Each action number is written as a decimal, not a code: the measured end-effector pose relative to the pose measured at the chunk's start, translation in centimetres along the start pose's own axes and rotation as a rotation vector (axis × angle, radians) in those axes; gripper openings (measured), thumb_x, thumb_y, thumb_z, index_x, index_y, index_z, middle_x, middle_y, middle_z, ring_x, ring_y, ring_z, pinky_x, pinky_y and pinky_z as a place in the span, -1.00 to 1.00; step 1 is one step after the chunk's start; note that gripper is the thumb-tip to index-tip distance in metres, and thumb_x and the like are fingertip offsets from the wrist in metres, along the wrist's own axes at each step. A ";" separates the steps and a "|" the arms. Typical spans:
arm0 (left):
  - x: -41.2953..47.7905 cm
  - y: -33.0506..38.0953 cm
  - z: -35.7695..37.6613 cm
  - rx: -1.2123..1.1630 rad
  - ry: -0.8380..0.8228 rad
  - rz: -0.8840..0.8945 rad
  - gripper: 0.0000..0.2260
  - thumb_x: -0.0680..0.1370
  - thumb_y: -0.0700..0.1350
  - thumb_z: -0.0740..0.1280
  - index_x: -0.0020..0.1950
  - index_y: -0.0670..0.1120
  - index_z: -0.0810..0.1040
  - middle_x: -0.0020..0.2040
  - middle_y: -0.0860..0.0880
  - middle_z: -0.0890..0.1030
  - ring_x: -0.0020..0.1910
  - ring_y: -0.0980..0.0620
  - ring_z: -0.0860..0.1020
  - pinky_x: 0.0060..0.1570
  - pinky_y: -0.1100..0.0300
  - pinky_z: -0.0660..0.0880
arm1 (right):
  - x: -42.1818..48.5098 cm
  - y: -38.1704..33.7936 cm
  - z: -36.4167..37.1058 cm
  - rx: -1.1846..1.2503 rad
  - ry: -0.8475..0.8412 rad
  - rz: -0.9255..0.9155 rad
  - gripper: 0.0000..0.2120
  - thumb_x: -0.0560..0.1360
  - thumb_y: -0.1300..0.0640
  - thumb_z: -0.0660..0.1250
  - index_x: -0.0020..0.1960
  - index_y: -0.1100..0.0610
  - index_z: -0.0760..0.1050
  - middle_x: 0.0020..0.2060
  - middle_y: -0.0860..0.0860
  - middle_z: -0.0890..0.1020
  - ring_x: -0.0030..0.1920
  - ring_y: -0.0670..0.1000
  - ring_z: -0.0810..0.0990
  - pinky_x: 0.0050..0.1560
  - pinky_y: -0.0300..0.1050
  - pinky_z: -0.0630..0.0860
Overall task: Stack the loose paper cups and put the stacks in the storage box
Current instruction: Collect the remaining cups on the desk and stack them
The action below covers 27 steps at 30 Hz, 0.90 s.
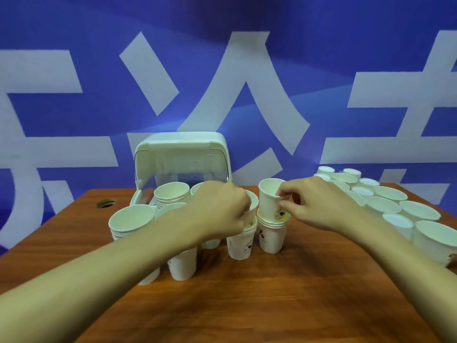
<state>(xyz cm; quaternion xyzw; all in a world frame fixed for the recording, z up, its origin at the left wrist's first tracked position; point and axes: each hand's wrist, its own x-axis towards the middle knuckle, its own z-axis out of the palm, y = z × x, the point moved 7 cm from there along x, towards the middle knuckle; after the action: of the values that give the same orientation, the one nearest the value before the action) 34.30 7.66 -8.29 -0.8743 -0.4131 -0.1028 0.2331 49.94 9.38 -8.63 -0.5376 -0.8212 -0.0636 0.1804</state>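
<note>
Both forearms reach out over the brown desk (272, 305), near which nothing but bare wood lies. Just past them, a single cup (183, 264) stands partly under the left forearm. The left hand (222, 209) has its fingers (241, 204) curled round the left-hand cup (253, 205), which sits partway into the short stack (241, 246). Just beside it, the right hand (321, 206) pinches the rim of the right-hand cup (268, 199) between thumb and forefinger, its base nested in the second stack (270, 236). How tightly either cup is seated I cannot tell.

These cups look light and thin-walled, so a hard squeeze would likely dent them. The rolled rim is the stiffest place to take hold, and a whole stack is probably best gripped low round its sides, since it could tip easily.

Further left stands a taller stack (131, 222). Behind it the storage box (183, 154) has its lid raised, with boxed stacks (171, 195) already inside. Off to the right, well apart from the hands, many loose cups (385, 203) stand upright, so plenty of the job seems left.
</note>
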 end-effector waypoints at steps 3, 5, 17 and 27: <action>-0.2 0.3 1.4 -0.025 -0.058 -0.008 -0.68 0.57 0.10 0.16 -0.16 -0.03 0.62 -0.29 -0.01 0.56 -0.32 -0.04 0.51 -0.40 0.17 0.30 | -0.2 0.0 0.8 -0.016 -0.078 -0.019 -0.85 0.56 -0.10 0.28 -0.06 -0.09 0.58 -0.22 -0.16 0.64 -0.21 -0.12 0.56 -0.22 -0.06 0.55; -0.2 0.7 2.4 -0.033 -0.112 -0.002 -0.68 0.60 0.11 0.16 -0.10 -0.02 0.63 -0.22 -0.04 0.61 -0.28 -0.05 0.53 -0.37 0.16 0.30 | -0.2 0.1 1.8 0.005 -0.131 -0.021 -0.78 0.58 -0.18 0.24 -0.06 -0.12 0.60 -0.19 -0.20 0.64 -0.19 -0.16 0.56 -0.20 -0.12 0.54; -0.2 2.3 4.0 -0.172 -0.348 0.005 -0.81 0.61 -0.07 0.27 0.09 -0.10 0.63 -0.03 -0.13 0.62 -0.08 -0.12 0.60 -0.15 0.08 0.54 | 0.1 1.3 6.4 0.181 -0.225 0.052 -0.76 0.59 -0.15 0.26 0.05 -0.12 0.68 -0.04 -0.22 0.70 -0.05 -0.18 0.61 -0.01 -0.01 0.60; 5.7 3.7 -0.6 0.050 -0.093 -0.023 -0.72 0.57 0.09 0.27 -0.23 -0.04 0.34 -0.38 0.00 0.27 -0.30 -0.11 0.39 -0.30 0.13 0.31 | -1.8 3.6 2.0 0.139 0.015 0.076 -0.80 0.56 -0.20 0.27 0.05 -0.18 0.61 -0.09 -0.30 0.65 -0.17 -0.23 0.54 -0.19 -0.25 0.42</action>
<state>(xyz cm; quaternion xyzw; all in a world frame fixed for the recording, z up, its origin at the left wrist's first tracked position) 40.83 9.20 -6.83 -0.8673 -0.4357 -0.0546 0.2343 53.38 9.94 -11.43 -0.5543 -0.8012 -0.0033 0.2256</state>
